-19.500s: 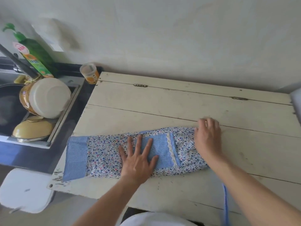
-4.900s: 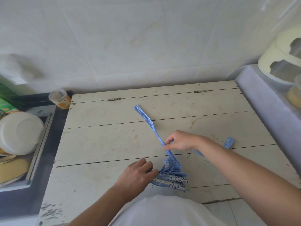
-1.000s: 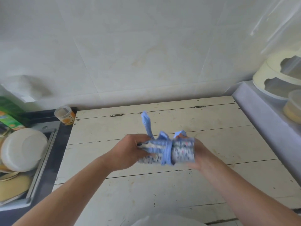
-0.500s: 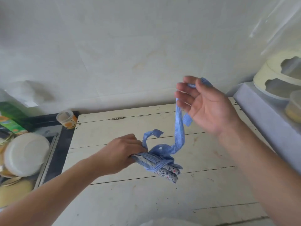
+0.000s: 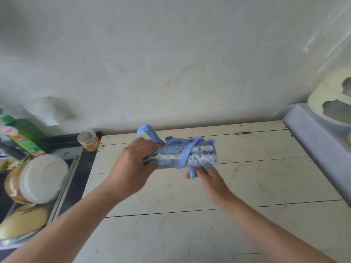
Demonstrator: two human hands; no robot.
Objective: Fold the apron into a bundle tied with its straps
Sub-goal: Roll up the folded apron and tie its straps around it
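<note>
Far left, around 9 o'clock, there's a green dish soap bottle point(image 5: 24, 137) behind a sink rack with a white plate point(image 5: 42, 178) leaning on edge and a yellow bowl point(image 5: 23, 223) below it. A little plastic cup point(image 5: 88, 140) with an orange label sits at the back corner, right beside the white wooden bench point(image 5: 247, 179).

Dead centre, the apron bundle point(image 5: 191, 155) is up in the air over the bench, not touching it. It's a floral roll with blue check fabric at its left end and a blue strap point(image 5: 187, 155) wrapped across the middle. The left hand point(image 5: 133, 168) has its grip closed round the left end of the bundle, and a loop of strap sticks up just above the thumb at about 12 o'clock. The right hand point(image 5: 210, 179) is under the right end at roughly 5 o'clock, fingers pinching the loose strap end point(image 5: 192, 172) that hangs below the roll. It's a bit blurry there.

Over at 3 o'clock there's a raised grey ledge point(image 5: 311, 141) with a pale yellow plastic rack point(image 5: 330, 97) on it.
</note>
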